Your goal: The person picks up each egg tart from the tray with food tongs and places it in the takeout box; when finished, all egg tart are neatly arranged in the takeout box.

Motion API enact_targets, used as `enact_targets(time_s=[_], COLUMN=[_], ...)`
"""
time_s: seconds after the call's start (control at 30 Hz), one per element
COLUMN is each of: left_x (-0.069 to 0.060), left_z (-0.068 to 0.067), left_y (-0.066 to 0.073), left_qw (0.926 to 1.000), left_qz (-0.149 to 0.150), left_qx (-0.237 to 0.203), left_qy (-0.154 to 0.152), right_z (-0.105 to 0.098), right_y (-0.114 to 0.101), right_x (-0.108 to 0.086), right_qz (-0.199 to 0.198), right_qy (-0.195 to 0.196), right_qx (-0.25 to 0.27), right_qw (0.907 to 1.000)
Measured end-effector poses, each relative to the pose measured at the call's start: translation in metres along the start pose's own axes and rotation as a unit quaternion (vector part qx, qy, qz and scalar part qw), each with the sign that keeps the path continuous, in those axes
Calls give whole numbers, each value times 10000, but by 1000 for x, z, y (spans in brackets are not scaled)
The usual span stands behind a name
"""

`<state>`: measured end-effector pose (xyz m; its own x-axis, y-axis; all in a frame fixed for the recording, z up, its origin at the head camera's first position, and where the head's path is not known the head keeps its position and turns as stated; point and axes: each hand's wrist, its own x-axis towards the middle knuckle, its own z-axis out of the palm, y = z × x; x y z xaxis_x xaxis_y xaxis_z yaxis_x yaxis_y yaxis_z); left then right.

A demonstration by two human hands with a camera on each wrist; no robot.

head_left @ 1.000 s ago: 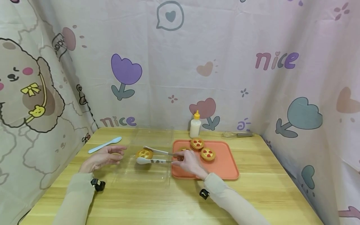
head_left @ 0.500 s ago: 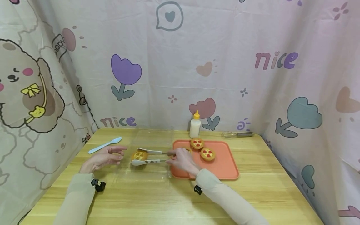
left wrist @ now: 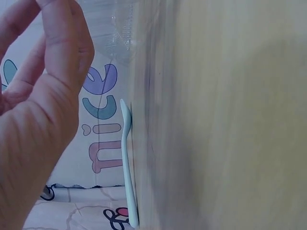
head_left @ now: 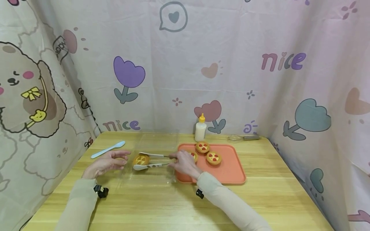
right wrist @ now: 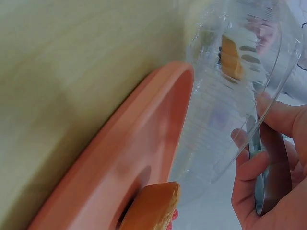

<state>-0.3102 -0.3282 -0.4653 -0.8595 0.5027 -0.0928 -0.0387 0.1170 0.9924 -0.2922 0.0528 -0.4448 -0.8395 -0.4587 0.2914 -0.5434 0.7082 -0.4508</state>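
Note:
My right hand (head_left: 184,163) grips a pair of tongs (head_left: 156,165) with white-tipped arms and metal handles. Between the tips sits a golden tart (head_left: 141,160) with a lattice-like top, inside a clear plastic box (head_left: 157,141). In the right wrist view, the tart (right wrist: 231,58) shows through the transparent wall, and fingers and thumb wrap the tongs' handle (right wrist: 275,163). Whether the tart touches the box floor I cannot tell. My left hand (head_left: 108,163) hovers by the box's left side, fingers loosely bent and holding nothing; the left wrist view shows that hand (left wrist: 48,91) with no object in it.
An orange tray (head_left: 228,173) right of the box bears three tarts with red toppings, one (head_left: 214,158) fully visible and another partly behind my right hand. Behind stand a squeeze bottle (head_left: 200,131) and a whisk (head_left: 244,138). A light-blue spoon (head_left: 107,149) lies at left.
My right hand has moved left with the tongs, and the tart between their tips has shifted left inside the box. My left hand has stayed nearly still.

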Motion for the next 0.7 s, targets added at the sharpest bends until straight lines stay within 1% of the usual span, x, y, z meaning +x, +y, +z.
enact_targets(time_s=[0.17,0.4,0.7], left_x=[-1,0,1], left_z=[0,0,-1], left_y=[-2,-2,-2], left_qw=[10000,9998,9995], left_qz=[55,134,171], left_qx=[-32,-113,-208], left_qy=[28,-57,-165], right_z=[4,8,3], right_y=[-2,0,0], right_x=[3,7,7], right_qz=[-91,-170,-77], right_qy=[-48,-76,-221], right_qx=[15,-54,21], right_qw=[9999,9998,9997])
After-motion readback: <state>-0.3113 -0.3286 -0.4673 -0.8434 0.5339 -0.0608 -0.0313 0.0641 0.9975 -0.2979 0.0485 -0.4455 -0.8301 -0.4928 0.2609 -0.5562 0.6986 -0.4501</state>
